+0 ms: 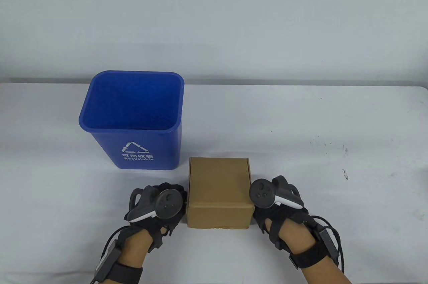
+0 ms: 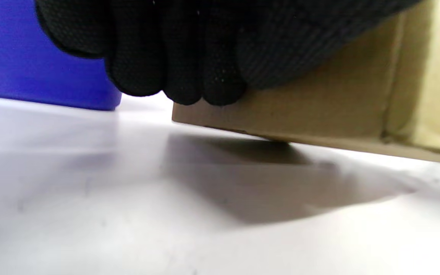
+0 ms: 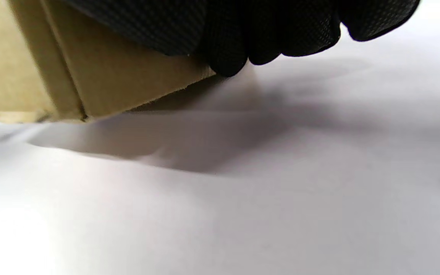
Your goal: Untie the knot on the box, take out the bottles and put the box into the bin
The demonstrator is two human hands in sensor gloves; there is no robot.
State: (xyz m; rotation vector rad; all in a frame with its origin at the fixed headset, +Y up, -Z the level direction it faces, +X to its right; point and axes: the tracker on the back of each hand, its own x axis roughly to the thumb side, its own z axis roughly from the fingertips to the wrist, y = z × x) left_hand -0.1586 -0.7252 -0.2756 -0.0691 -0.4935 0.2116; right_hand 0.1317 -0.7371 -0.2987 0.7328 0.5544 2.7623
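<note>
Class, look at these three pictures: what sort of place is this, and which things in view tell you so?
Probably a lab or recording set-up, not a home: a plain white table against a bare wall, holding only a blue recycling bin and a cardboard box, with both hands in sensor gloves at the box's sides.

Black-gloved fingers (image 2: pixel 174 76) hang from the top edge, pressed against the side of a brown cardboard box (image 2: pixel 319 110) at centre-right. A blue plastic bin (image 2: pixel 21 68) fills the upper left. The white counter (image 2: pixel 128 214) spans the lower frame.
</note>
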